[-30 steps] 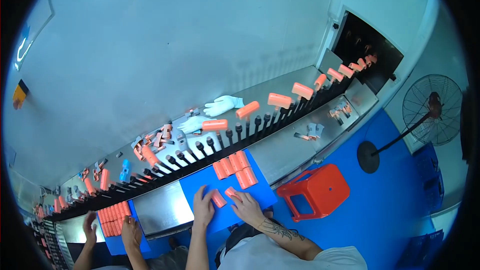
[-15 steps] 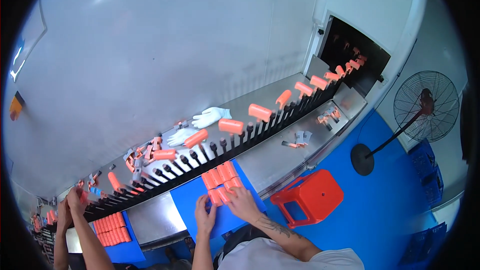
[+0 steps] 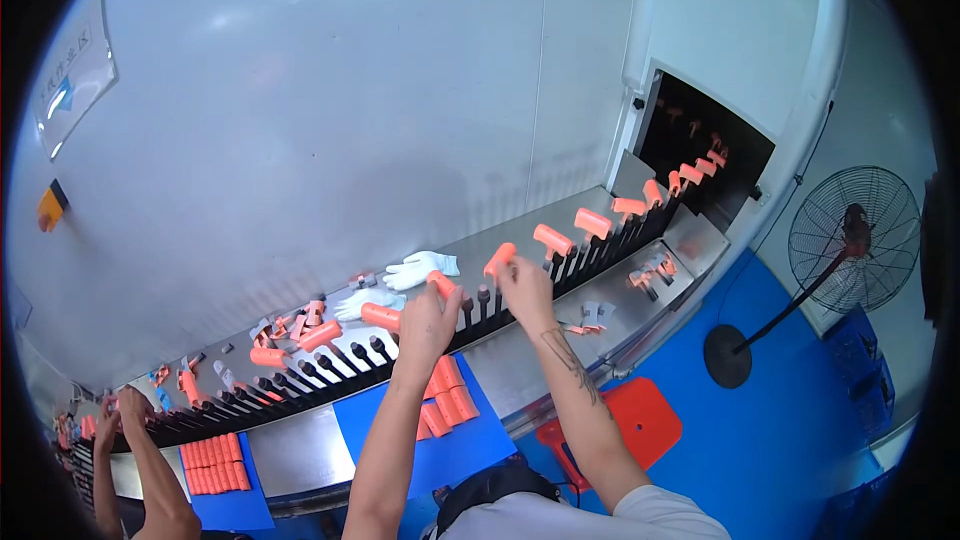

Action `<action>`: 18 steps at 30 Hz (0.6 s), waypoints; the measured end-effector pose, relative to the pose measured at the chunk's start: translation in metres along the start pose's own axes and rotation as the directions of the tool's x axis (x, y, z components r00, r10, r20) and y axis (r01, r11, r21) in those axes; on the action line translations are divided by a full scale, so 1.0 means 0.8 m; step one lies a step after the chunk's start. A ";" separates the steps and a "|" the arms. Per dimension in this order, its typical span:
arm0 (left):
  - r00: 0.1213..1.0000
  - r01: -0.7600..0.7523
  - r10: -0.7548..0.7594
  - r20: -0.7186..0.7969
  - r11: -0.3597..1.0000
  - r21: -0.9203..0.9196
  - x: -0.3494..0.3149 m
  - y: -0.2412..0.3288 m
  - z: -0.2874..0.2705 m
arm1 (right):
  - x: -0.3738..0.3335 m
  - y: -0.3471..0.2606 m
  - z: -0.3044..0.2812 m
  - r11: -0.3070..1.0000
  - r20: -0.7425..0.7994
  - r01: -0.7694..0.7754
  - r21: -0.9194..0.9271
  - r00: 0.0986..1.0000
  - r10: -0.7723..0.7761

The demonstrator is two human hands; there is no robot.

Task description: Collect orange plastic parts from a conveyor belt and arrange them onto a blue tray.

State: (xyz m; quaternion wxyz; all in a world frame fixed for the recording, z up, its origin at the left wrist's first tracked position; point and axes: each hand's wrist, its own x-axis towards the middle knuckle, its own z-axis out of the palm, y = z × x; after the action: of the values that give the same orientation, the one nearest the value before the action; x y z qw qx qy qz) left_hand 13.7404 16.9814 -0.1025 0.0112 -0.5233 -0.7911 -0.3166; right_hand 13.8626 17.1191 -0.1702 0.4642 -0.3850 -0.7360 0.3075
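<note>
Both my arms reach out over the row of black pegs (image 3: 484, 305). My right hand (image 3: 527, 292) has its fingers closed on an orange half-tube piece (image 3: 499, 259) at the top of a peg. To its left, my left hand (image 3: 430, 325) grips another orange half-tube piece (image 3: 441, 285); its fingertips are partly hidden behind the hand. Below my hands, several orange half-tube pieces (image 3: 459, 402) lie side by side on a blue sheet (image 3: 400, 440), partly covered by my left forearm. More such pieces (image 3: 553, 240) sit on pegs to the right.
White gloves (image 3: 420, 268) and loose grey and orange scraps (image 3: 290, 325) lie behind the pegs. A metal tray (image 3: 655, 280) holds more scraps. A red stool (image 3: 640, 425) and a fan (image 3: 853, 230) stand right. At left a co-worker's hands (image 3: 130, 405) work near another blue sheet (image 3: 235, 510).
My hands have left the pieces on the blue sheet and moved up to the pegs, each taking hold of an orange piece. The pieces on the pegs have shifted along the row.
</note>
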 end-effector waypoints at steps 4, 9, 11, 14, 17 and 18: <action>0.996 -0.065 0.080 -0.050 0.965 0.254 0.020 -0.018 0.022 | 0.027 -0.005 0.001 0.966 0.197 0.198 -0.165 0.966 -0.165; 0.995 -0.101 0.092 0.043 0.879 0.466 0.035 -0.007 0.010 | 0.064 0.004 -0.018 0.897 0.379 0.376 -0.233 0.884 -0.273; 0.970 0.223 -0.229 0.079 0.971 0.084 0.036 0.003 -0.018 | 0.085 0.003 -0.054 1.000 0.562 -0.030 0.009 0.827 0.020; 0.962 0.060 -0.159 -0.221 0.916 -0.397 -0.020 0.001 -0.032 | 0.063 0.073 -0.086 0.719 0.255 -0.285 0.634 0.955 0.154; 0.999 0.030 -0.035 -0.027 0.986 -0.166 -0.120 -0.033 -0.007 | -0.057 0.101 -0.047 0.791 0.290 -0.101 0.604 0.952 -0.100; 0.971 0.109 -0.109 0.212 0.994 0.011 -0.143 -0.047 0.006 | -0.110 0.103 -0.033 0.872 0.334 -0.093 0.480 0.939 -0.084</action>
State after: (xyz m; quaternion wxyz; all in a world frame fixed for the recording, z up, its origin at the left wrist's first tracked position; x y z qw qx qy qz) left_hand 13.7622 16.8808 -0.1646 -0.0909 -0.5101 -0.8151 -0.2592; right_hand 13.9342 17.0891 -0.2665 0.4096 -0.1972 -0.7029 0.5470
